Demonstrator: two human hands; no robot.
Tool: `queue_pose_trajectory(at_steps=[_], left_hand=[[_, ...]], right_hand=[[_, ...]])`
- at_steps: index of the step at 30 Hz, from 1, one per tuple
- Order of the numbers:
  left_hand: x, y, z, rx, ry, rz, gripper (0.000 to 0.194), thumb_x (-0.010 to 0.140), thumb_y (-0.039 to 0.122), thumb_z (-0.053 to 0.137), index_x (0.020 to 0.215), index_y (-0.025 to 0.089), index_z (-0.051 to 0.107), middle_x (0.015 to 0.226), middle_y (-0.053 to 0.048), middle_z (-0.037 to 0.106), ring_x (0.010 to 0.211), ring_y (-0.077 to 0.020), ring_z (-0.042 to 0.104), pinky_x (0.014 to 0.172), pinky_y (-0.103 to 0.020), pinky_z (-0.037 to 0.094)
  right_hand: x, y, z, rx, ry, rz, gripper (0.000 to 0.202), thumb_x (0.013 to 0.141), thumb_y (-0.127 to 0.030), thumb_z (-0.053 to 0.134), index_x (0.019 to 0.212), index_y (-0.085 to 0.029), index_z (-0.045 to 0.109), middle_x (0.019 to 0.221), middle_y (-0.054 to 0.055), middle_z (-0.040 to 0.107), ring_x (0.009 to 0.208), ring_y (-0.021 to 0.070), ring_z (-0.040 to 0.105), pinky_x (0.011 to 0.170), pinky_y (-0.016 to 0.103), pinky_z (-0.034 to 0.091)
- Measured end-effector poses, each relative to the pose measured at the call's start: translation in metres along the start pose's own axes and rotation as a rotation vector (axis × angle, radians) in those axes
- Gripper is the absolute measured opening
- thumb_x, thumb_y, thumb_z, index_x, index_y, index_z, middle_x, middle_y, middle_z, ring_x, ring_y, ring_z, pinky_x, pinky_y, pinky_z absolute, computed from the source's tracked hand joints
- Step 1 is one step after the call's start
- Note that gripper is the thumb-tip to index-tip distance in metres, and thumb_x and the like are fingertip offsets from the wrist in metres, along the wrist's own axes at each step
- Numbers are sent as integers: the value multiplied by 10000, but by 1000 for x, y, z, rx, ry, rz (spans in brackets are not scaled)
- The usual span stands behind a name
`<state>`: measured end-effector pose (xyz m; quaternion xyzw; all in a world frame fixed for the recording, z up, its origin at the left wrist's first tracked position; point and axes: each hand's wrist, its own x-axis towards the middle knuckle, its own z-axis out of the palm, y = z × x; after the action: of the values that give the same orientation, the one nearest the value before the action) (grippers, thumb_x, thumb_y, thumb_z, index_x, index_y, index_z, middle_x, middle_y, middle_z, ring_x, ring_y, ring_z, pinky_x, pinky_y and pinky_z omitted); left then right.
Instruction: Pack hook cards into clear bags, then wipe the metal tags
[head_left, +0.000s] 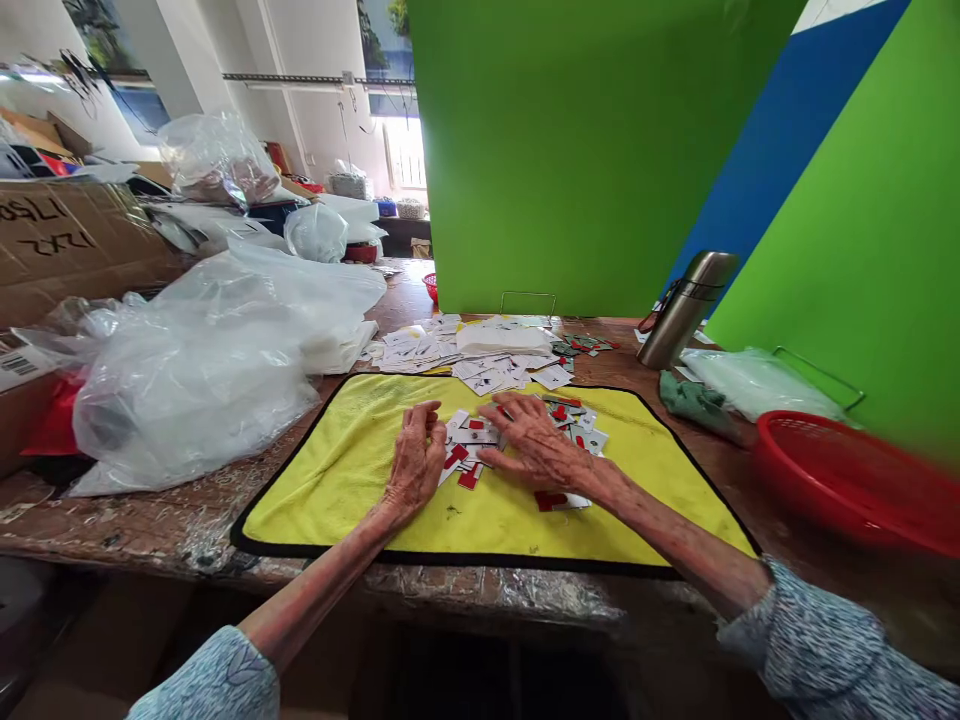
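A yellow cloth (330, 480) with a black border lies on the table. On its middle is a loose pile of small flat pieces (471, 472) in white, red and green. My left hand (417, 455) rests on the cloth at the pile's left edge, fingers slightly curled and apart, with nothing visible in it. My right hand (536, 440) lies palm down over the pile, its fingers spread and touching the pieces. A red and white piece (553, 501) sits below my right wrist. Whatever lies under my right palm is hidden.
White printed cards (487, 372) lie beyond the cloth, with green and red pieces (589, 344) beside them. A steel flask (686, 310) and a red basket (847, 515) stand at the right. Big plastic bags (195, 370) and a cardboard box (75, 245) fill the left. Green panels (577, 150) rise behind.
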<state>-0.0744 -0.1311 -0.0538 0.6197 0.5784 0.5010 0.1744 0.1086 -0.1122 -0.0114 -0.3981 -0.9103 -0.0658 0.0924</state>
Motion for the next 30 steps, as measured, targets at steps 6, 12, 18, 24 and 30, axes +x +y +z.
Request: queue_pose_trajectory(at_steps=[6,12,18,24,30], left_hand=[[4,-10,-1,-34,34,-50,267,870,256,349,1076,185,504,1085,-96,592,997,-208,608,842,-389,521],[5,-9,-1,-6,13,-18,202,808,218,398,916,199,567,969,-66,585,926,-206,604,861,-407,506],[0,2,-2,44,-147,108,228,632,160,540,842,217,610,866,-25,599,903,-221,547,861,-407,482],[-1,2,0,205,-261,193,239,666,165,542,883,213,629,918,-57,589,953,-255,498,892,-455,457],[-23,22,-2,359,-245,413,337,752,315,608,1072,207,619,1118,-111,513,1046,-293,463,895,-500,459]], right_hand=[[20,-28,15,21,-23,-306,383,955,-433,413,1232,-212,558,1272,142,540,1223,312,414,1014,511,301],[28,1,9,-58,-57,-222,305,932,-386,459,1137,-220,611,1186,131,564,1180,307,429,1031,546,244],[22,26,-2,-60,-81,-107,434,948,-431,423,1294,-187,518,1232,157,557,1169,310,455,1020,561,272],[-40,43,-18,113,-139,-117,676,796,-607,591,1344,-229,478,1388,150,441,1291,333,362,1019,527,342],[-79,43,-9,108,-58,-82,414,921,-414,490,1267,-195,546,1339,170,495,1252,318,422,997,529,392]])
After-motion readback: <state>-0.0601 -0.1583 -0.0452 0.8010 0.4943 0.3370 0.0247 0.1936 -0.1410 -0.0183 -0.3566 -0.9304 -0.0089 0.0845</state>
